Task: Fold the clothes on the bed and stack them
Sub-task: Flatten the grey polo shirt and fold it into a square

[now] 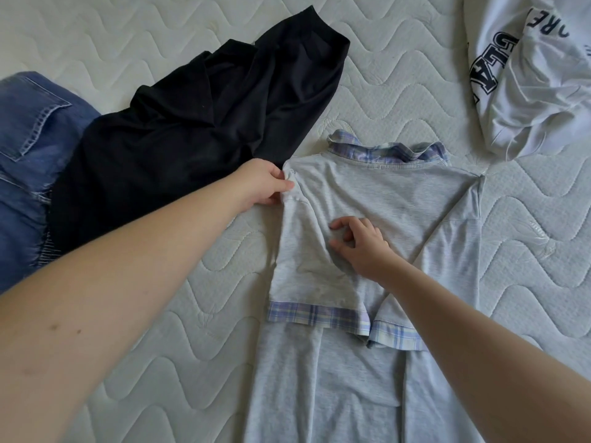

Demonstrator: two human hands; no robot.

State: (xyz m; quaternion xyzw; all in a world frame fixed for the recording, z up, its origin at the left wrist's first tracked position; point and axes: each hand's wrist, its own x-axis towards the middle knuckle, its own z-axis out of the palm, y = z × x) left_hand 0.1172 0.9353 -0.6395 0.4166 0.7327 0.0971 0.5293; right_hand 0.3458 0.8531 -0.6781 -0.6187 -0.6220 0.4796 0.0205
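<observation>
The grey shirt (367, 199) lies mid-frame on the bed (160, 346). Left hand (262, 183) pinches its shoulder edge; right hand (361, 244), grip loose and empty, should flatten the folded sleeve before folding further.

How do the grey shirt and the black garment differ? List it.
The grey shirt lies spread flat with both sleeves folded in over its back; the black garment lies crumpled and unfolded. The grey shirt has plaid collar and cuffs; the black garment is plain. The left hand pinches the grey shirt's shoulder and the right hand is over its middle; neither grips the black garment. Both lie on the mattress.
</observation>
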